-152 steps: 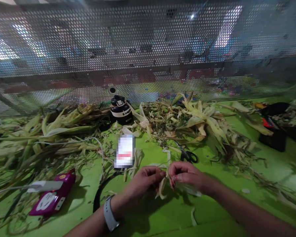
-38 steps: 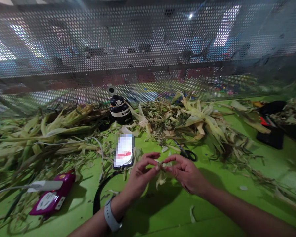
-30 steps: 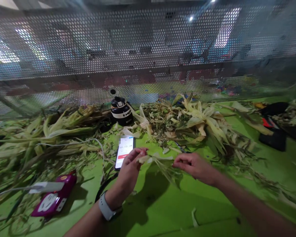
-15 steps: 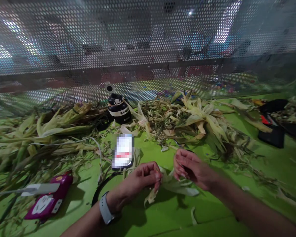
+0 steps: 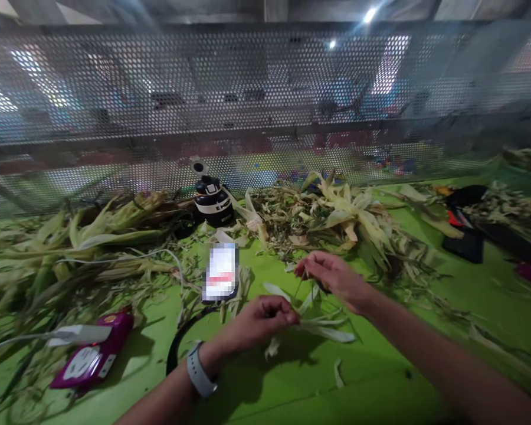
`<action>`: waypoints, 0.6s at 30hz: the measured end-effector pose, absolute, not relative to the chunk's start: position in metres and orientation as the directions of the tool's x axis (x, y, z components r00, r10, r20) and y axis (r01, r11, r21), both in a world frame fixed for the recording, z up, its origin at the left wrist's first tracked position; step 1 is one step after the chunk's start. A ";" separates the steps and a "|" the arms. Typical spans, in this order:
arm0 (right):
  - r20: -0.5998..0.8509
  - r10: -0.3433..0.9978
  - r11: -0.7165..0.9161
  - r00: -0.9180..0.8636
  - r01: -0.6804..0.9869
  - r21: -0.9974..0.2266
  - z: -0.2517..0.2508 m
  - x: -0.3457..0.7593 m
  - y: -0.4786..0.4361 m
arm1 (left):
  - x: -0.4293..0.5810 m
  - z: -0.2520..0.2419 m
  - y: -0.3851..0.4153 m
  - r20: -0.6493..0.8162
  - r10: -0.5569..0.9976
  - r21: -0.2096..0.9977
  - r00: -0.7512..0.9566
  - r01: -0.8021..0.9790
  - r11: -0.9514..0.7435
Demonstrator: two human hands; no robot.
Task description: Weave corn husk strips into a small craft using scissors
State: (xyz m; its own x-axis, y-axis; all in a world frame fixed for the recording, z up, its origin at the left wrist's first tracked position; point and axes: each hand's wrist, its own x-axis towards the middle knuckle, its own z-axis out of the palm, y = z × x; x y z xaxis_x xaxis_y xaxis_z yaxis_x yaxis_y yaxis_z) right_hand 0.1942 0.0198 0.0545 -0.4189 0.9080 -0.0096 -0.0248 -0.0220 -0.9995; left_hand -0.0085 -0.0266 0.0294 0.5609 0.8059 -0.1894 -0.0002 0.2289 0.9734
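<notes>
Corn husk strips (image 5: 330,332) lie mid-bench (image 5: 371,378), towards its near edge, one end pinched in my left hand (image 5: 265,316). My right hand (image 5: 330,274) is raised, fingertips narrowed on a thin strand (image 5: 299,287). I judge this as a splitting or drawing-out step; a further pull would call for a firm left pinch. I have room rightward; the phone (image 5: 220,271) and the husk pile (image 5: 287,218) along the back edge limit me.
</notes>
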 end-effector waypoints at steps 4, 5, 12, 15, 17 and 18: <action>0.077 0.978 0.143 -0.192 0.355 -0.924 0.053 0.219 0.041 | -0.009 0.025 -0.019 -0.208 0.940 0.953 0.269 -0.158 0.257; 0.070 0.970 0.197 -0.233 0.582 -0.789 0.053 0.225 0.043 | -0.010 0.024 -0.017 -0.221 0.954 0.945 0.200 -0.196 0.260; -0.205 0.935 0.280 -0.288 0.958 -0.068 0.056 0.228 0.028 | -0.008 0.020 -0.011 -0.241 0.965 0.925 0.101 -0.277 0.259; -0.240 0.929 0.285 -0.281 0.958 -0.016 0.057 0.226 0.028 | -0.008 0.022 -0.010 -0.226 0.969 0.929 0.096 -0.278 0.244; -0.261 0.928 0.280 -0.267 0.960 0.014 0.057 0.229 0.031 | -0.008 0.025 -0.009 -0.222 0.969 0.932 0.106 -0.269 0.243; -0.270 0.928 0.275 -0.257 0.961 0.028 0.057 0.231 0.033 | -0.007 0.027 -0.008 -0.218 0.969 0.933 0.112 -0.267 0.241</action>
State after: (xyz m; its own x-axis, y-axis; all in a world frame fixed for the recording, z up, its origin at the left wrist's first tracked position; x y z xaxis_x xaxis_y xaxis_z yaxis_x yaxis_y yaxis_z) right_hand 0.2308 0.0326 0.0575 -0.2574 0.9278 -0.2703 0.9611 0.2748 0.0280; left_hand -0.0072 -0.0078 0.0270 0.1122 0.9694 -0.2183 -0.2666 0.2410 0.9332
